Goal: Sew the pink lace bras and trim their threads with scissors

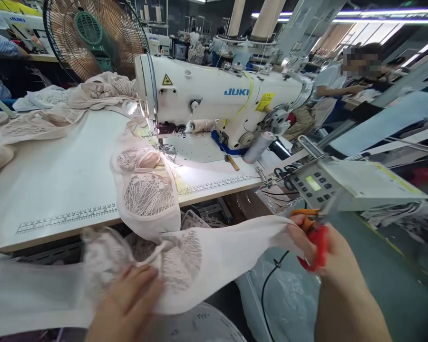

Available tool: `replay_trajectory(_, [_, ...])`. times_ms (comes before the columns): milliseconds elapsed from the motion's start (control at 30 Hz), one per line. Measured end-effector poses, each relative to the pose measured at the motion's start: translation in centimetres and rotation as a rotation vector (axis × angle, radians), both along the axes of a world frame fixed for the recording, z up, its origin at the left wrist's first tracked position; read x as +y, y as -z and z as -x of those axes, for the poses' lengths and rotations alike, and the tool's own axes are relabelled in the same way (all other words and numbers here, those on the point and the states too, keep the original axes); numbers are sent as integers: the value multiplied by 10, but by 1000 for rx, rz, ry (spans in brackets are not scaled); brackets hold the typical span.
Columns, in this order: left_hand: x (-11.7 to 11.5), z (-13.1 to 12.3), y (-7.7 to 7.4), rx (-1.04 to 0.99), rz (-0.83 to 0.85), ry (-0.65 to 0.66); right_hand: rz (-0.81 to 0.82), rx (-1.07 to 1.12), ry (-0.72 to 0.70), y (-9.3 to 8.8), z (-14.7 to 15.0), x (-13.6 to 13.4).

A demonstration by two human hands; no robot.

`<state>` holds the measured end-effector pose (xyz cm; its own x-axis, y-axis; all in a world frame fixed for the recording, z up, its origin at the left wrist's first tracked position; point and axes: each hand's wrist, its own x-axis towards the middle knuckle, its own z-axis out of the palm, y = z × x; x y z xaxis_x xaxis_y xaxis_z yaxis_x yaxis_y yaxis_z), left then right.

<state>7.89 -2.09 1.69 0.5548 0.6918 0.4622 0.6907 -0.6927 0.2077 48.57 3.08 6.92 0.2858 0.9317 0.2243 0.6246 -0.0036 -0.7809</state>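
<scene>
A pale pink lace bra (231, 247) is stretched across my lap in front of the table. My left hand (130, 301) grips it near the middle, its fingers pressed onto the cloth by the lace cups. My right hand (316, 247) pinches the far end of its band and also holds scissors (317, 244) with red and orange handles, the blades pointing up and blurred. A second lace bra (148, 190) hangs over the table's front edge, its upper part by the needle of the white sewing machine (199, 90).
The sewing table (64, 175) has ruler marks along its front. More lace bras (46, 116) lie at the left and back. A grey thread spool (259, 147) stands by the machine; a control box (364, 183) sits at the right. Behind are a fan (96, 38) and another person (333, 76).
</scene>
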Motion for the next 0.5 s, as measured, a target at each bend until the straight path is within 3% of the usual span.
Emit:
replay_trajectory(100, [13,-25,5,119,164,148,182,-372,25,-3,-7,-5])
replay_trajectory(167, [22,-21,0,84,220,103,216,-363,-67,1,11,-3])
replay_trajectory(333, [68,10,-35,30,4,-112,187,56,-479,32,111,36])
replay_trajectory(433, [102,24,-51,65,-107,-269,182,422,-467,48,172,65])
replay_trajectory(500, [119,34,-53,104,-118,-334,159,619,-402,53,198,70])
